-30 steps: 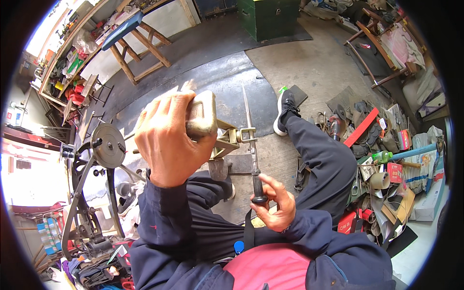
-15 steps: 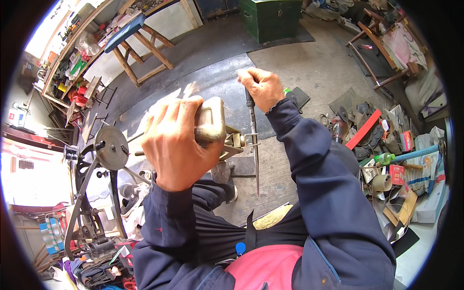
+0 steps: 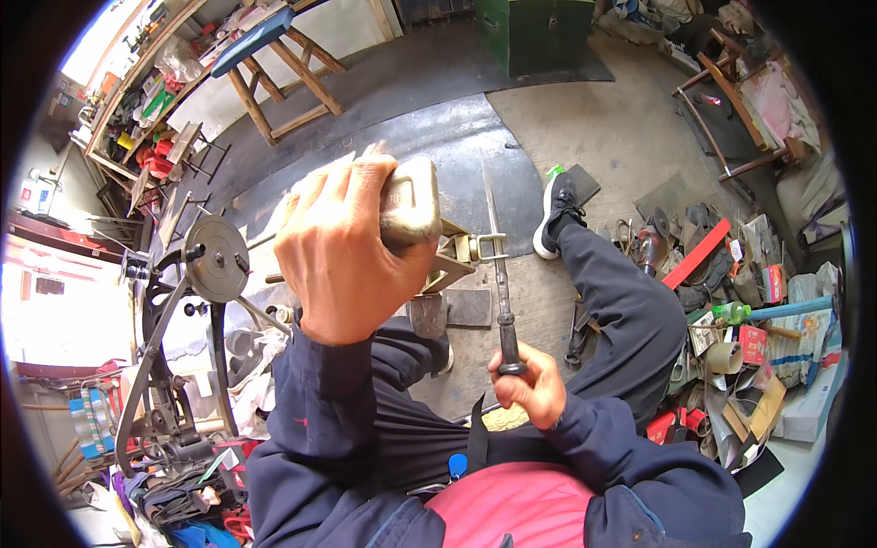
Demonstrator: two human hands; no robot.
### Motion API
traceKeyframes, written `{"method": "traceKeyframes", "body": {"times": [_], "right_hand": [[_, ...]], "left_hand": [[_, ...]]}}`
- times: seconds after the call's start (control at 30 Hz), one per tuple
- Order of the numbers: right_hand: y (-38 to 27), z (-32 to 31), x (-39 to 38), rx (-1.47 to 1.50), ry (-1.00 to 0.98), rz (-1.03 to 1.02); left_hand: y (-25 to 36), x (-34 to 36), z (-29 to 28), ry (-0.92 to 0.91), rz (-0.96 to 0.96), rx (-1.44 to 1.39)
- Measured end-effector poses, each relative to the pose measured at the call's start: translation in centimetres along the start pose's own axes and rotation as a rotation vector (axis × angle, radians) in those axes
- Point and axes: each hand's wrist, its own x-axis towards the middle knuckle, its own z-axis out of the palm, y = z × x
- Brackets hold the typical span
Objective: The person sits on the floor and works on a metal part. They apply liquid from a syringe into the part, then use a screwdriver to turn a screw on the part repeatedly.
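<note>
My left hand (image 3: 343, 242) is closed over the top of a worn, pale metal fixture (image 3: 410, 203) in front of me. A fork-shaped metal bracket (image 3: 489, 247) juts from the fixture's right side. Through the bracket runs a long tapering metal rod (image 3: 494, 208), its thin end pointing away from me. At the near end, my right hand (image 3: 534, 385) is closed around the rod's black handle (image 3: 510, 342), low near my lap. The fixture's lower part is partly hidden under my left hand.
A black machine with a round handwheel (image 3: 217, 259) stands close on my left. Tools and boxes, with a red bar (image 3: 698, 254), pile up on the right. Farther off are a blue-topped wooden stool (image 3: 254, 41) and a green chest (image 3: 534, 41).
My right hand has come down from the far side to near my lap, still on the handle. The rod has swung about half a turn, its thin end now pointing away.
</note>
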Motion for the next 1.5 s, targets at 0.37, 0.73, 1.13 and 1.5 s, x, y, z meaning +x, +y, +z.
{"method": "traceKeyframes", "body": {"times": [0.37,0.73,1.13,1.5], "right_hand": [[-12.8,-0.4,9.1,-0.891,0.265,-1.021],[-3.0,-10.3,25.9,-0.428,0.154,-0.064],[0.5,0.0,-0.4,0.219,-0.058,0.074],[-13.7,-0.8,9.8,-0.863,0.31,-1.057]], "left_hand": [[0.4,-0.2,0.1,-0.021,0.039,0.002],[0.6,0.0,-0.1,-0.046,0.033,-0.035],[-0.1,0.3,0.0,-0.008,0.02,-0.03],[0.7,-0.3,0.5,-0.045,0.042,-0.038]]}}
